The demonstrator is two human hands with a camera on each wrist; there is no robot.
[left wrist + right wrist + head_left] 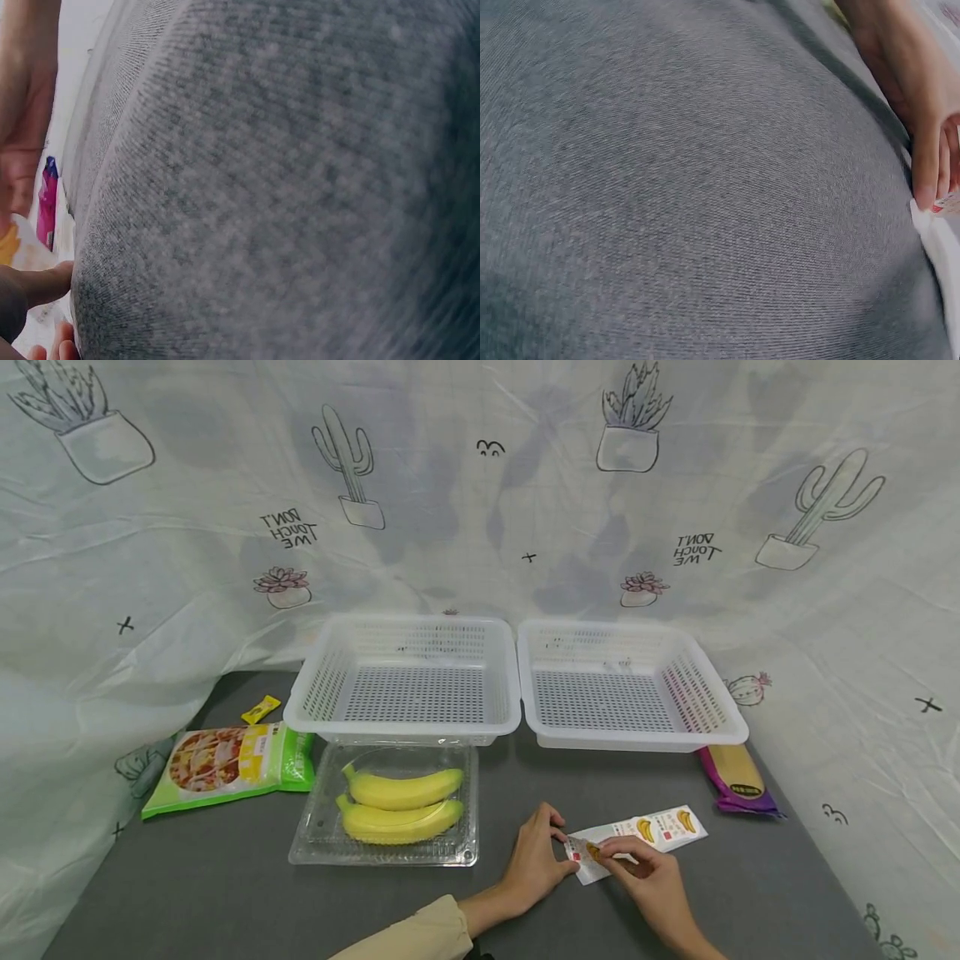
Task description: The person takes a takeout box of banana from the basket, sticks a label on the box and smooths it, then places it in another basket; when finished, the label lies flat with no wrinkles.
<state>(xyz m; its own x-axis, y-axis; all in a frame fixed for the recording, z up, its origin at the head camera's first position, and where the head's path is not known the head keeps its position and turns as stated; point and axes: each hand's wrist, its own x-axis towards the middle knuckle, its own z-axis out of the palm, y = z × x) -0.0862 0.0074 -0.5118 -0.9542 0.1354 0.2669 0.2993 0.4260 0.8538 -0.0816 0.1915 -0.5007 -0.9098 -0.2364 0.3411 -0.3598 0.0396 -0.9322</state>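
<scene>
A white strip of banana stickers point(663, 828) lies slantwise on the grey table, right of centre. My left hand point(534, 860) rests at its left end, thumb and fingers spread and pressing the strip down. In the right wrist view, the straight thumb of that left hand point(915, 82) touches the edge of the strip point(939, 247). My right hand point(648, 881) pinches a small yellow banana sticker point(593, 851) over the strip's left part. Whether this sticker is fully off its backing I cannot tell. The left wrist view catches the right hand point(22, 127) only partly.
Two white plastic baskets, left point(405, 727) and right point(637, 742), stand behind. A clear clamshell box point(315, 835) holds two bananas point(405, 821). At left lie a green food bag point(225, 760) and a yellow packet point(261, 709); a purple-ended package point(738, 781) lies right.
</scene>
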